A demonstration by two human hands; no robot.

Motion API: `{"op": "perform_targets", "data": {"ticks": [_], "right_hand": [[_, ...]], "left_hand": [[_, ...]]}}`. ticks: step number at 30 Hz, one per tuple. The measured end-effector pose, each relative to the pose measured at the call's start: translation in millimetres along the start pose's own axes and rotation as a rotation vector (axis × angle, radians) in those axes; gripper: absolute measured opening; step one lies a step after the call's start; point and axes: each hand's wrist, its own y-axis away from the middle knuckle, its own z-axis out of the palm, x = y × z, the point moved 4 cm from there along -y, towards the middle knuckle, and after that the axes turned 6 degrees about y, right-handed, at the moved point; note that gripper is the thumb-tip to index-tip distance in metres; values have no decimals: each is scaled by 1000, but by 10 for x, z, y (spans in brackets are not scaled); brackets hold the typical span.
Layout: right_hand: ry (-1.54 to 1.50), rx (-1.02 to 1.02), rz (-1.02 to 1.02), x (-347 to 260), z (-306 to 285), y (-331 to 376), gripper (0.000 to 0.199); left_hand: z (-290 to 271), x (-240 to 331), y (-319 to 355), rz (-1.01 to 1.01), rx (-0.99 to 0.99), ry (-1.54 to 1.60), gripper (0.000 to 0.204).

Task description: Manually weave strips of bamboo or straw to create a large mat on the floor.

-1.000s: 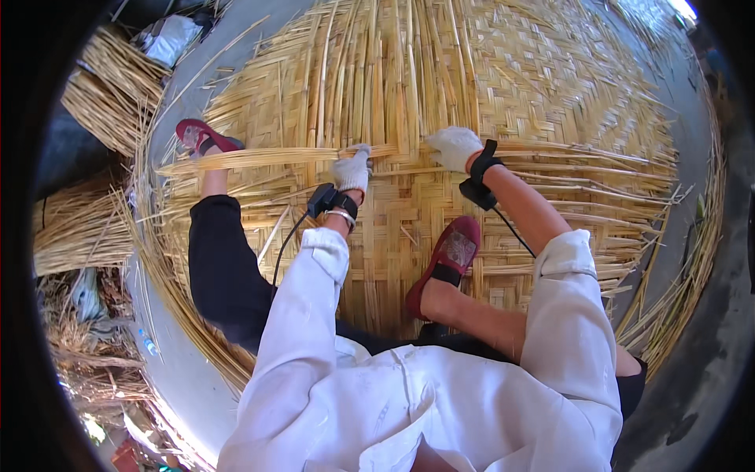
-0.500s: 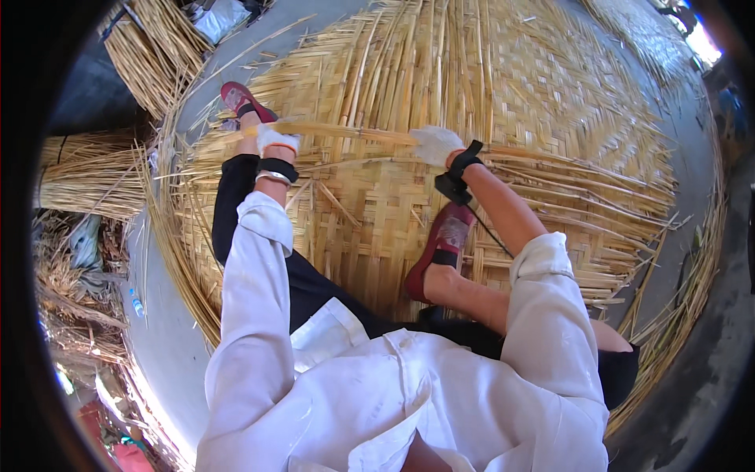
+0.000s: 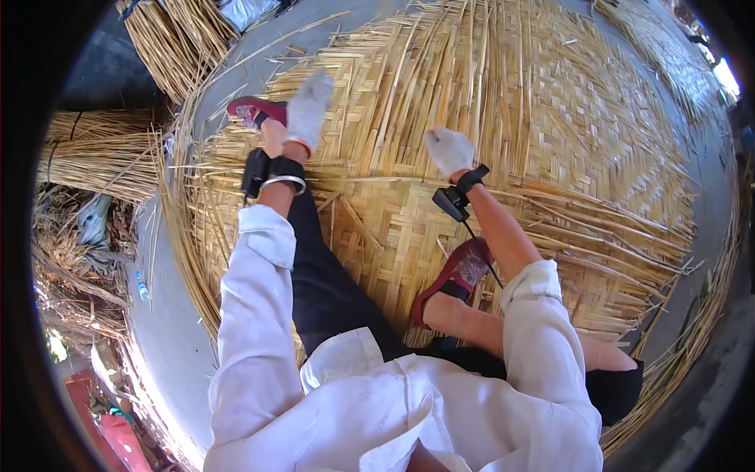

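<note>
On the big round woven bamboo mat (image 3: 550, 157), in the head view, you sit with legs stretched out across the weave. Your left hand (image 3: 308, 106), in a white glove, reaches toward eleven o'clock with fingers extended flat over the loose bamboo strips (image 3: 377, 86) — it grips nothing that I can see. Your right hand (image 3: 448, 149), also gloved, is curled downward at the centre, pressing on a long horizontal strip (image 3: 377, 181) that runs between your wrists; whether the fingers actually pinch it, I cannot tell.

To weave cleanly, I judge you should pin that strip with the right hand while the left lifts alternate uprights, then push it snug against the finished herringbone toward your knees.

Your left foot's red sandal (image 3: 252, 110) lies at ten o'clock by the mat's edge; the other red sandal (image 3: 460, 275) rests at the centre, below your right wrist.

Packages are few: a silvery-grey bag or sheet (image 3: 248, 12) at twelve o'clock beside the bundled bamboo (image 3: 169, 39), and a small blue bottle-like thing (image 3: 141, 287) at nine o'clock — its label too small to tell.
</note>
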Motion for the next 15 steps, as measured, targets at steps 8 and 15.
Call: {"op": "perform_targets", "data": {"ticks": [8,15], "right_hand": [[-1019,48,500,513,141,73,31],[-956,25,399,359,55,109,30]], "left_hand": [[1092,-1706,54,-277,-535,-585,34],[1439,-1997,-244,-263,-324,-955,39]]}}
